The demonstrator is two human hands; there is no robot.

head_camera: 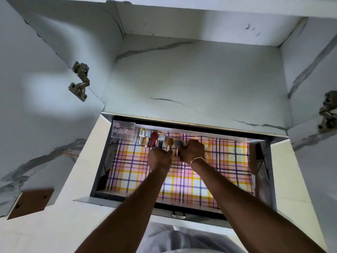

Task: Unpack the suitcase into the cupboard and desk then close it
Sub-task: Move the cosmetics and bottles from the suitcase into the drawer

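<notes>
Gripping brushes over the drawer (102,161) — left hand (160,158), right hand (191,150).

A metal hinge (79,81) hangs on the open marbled door (42,84) to the left, another hinge (328,114) at the right edge. A brown wooden block (31,202) sits low on the left door (two small holes in it).

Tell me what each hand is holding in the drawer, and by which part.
Left hand grips a tan-bristled makeup brush by its handle. Right hand grips a dark-bristled brush, also by the handle.
</notes>
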